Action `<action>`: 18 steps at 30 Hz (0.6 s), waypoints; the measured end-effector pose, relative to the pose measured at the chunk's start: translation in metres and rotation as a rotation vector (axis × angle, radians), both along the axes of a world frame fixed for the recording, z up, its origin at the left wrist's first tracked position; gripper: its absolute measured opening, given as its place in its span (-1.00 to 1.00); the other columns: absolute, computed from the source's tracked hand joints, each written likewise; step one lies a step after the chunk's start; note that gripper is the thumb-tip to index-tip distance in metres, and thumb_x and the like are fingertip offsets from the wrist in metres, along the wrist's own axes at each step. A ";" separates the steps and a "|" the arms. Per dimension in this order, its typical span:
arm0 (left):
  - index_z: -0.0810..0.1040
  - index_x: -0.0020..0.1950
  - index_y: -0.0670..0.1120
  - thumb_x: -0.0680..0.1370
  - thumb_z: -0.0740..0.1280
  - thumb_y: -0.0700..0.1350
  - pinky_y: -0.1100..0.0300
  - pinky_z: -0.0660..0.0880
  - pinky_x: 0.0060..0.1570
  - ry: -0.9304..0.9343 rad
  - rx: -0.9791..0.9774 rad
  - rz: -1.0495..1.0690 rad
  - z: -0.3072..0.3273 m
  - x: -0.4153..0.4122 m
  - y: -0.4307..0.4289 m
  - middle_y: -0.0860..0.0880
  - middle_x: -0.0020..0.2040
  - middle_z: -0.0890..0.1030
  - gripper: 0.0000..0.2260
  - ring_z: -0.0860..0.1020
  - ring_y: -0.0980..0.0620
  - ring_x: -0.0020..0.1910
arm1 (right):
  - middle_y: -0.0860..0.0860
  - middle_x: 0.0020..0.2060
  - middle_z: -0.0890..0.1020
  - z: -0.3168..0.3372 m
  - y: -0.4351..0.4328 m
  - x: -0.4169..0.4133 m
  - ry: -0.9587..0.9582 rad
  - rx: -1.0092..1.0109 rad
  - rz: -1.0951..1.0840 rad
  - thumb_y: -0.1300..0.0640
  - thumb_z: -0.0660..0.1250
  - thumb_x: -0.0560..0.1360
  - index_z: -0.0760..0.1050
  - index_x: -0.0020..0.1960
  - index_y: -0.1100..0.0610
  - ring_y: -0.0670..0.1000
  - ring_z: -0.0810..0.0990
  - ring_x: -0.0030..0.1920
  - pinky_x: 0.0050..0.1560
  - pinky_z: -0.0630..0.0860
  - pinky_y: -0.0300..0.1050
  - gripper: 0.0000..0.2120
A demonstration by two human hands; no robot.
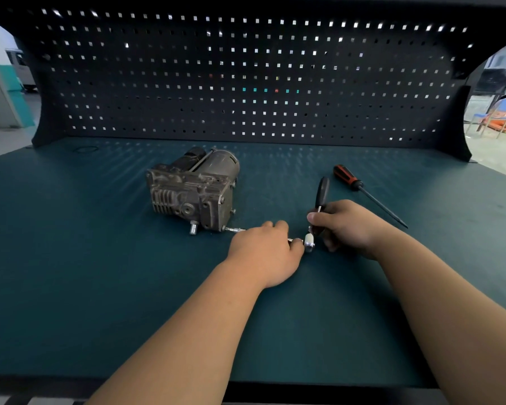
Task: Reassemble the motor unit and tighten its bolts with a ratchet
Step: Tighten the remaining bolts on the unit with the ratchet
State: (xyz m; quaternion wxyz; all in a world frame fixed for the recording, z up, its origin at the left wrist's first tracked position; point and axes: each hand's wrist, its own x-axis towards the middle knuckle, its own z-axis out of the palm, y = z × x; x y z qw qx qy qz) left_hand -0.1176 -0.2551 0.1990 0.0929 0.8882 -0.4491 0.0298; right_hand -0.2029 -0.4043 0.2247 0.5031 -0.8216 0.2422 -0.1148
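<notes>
Left forearm point(187, 331) and right forearm point(450, 302), both bare, reach in from the bottom edge, which cuts them off short of the elbows. There are two hands, one ratchet, one motor unit and one screwdriver on the dark green desk point(85, 273).

The left hand point(265, 249) lies knuckles up, its grip curled over a thin extension bar point(235, 229), so the middle of the bar is hidden. Only the bar's far end shows, meeting the lower front corner of the motor unit point(193, 191). Whatever fitting sits at that joint is too small to make out. The right hand point(348, 226) has its grip clamped round the ratchet point(309, 242) just above its shiny head. The dark handle rises from the fist, tilted away from the camera, and the fingers cover its lower part.

The motor unit stands on the desk left of centre, just beyond the left hand, with its grey ribbed housing facing the camera and two cylinders behind. Any lettering on the casting is too blurred to read.

The single screwdriver point(362, 191), with an orange and black handle, lies untouched to the right beyond the right hand. A black pegboard point(246, 68) closes the back.
</notes>
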 end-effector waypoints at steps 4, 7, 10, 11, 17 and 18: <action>0.40 0.19 -0.04 0.60 0.00 0.17 0.07 0.25 -0.15 0.005 -0.001 -0.007 0.000 0.000 0.000 -0.06 0.18 0.48 -0.62 0.50 -0.12 0.13 | -0.02 -0.56 0.55 0.000 0.001 0.003 0.042 0.011 -0.037 0.10 0.32 0.55 0.53 -0.24 0.23 -0.06 0.45 -0.57 -0.52 0.41 -0.26 -0.75; 0.40 0.19 -0.04 0.60 0.00 0.17 0.07 0.24 -0.15 -0.001 0.003 -0.005 -0.001 0.000 0.000 -0.07 0.19 0.48 -0.62 0.49 -0.12 0.14 | 0.01 -0.56 0.54 -0.001 0.001 0.004 0.064 -0.012 -0.063 0.07 0.33 0.54 0.55 -0.26 0.21 -0.03 0.46 -0.55 -0.47 0.43 -0.20 -0.73; 0.41 0.19 -0.04 0.60 0.00 0.18 0.07 0.23 -0.15 -0.011 0.000 -0.007 -0.001 0.000 0.000 -0.06 0.18 0.48 -0.62 0.49 -0.12 0.14 | 0.03 -0.53 0.55 -0.002 -0.001 0.005 0.074 -0.025 -0.079 0.04 0.33 0.53 0.56 -0.25 0.20 0.00 0.48 -0.51 -0.39 0.45 -0.14 -0.73; 0.41 0.18 -0.04 0.60 0.00 0.18 0.07 0.23 -0.15 -0.012 -0.002 -0.008 -0.001 0.000 0.001 -0.06 0.18 0.48 -0.62 0.49 -0.12 0.14 | 0.03 -0.53 0.55 -0.002 -0.001 0.005 0.080 -0.035 -0.081 0.03 0.33 0.53 0.56 -0.25 0.19 0.00 0.49 -0.51 -0.37 0.46 -0.13 -0.72; 0.42 0.19 -0.04 0.60 0.00 0.18 0.08 0.24 -0.17 -0.015 -0.008 -0.008 -0.001 0.001 0.001 -0.06 0.17 0.48 -0.61 0.49 -0.12 0.14 | -0.02 -0.44 0.62 0.000 0.002 0.002 -0.003 -0.100 -0.043 0.08 0.33 0.55 0.55 -0.15 0.17 -0.04 0.51 -0.51 -0.43 0.48 -0.16 -0.82; 0.42 0.18 -0.04 0.60 0.00 0.18 0.08 0.24 -0.17 -0.014 -0.008 -0.008 0.000 0.001 0.001 -0.06 0.17 0.49 -0.62 0.49 -0.12 0.14 | -0.05 -0.42 0.63 0.002 0.002 0.000 -0.069 -0.116 -0.034 0.11 0.35 0.54 0.56 -0.10 0.16 -0.05 0.50 -0.50 -0.43 0.48 -0.16 -0.88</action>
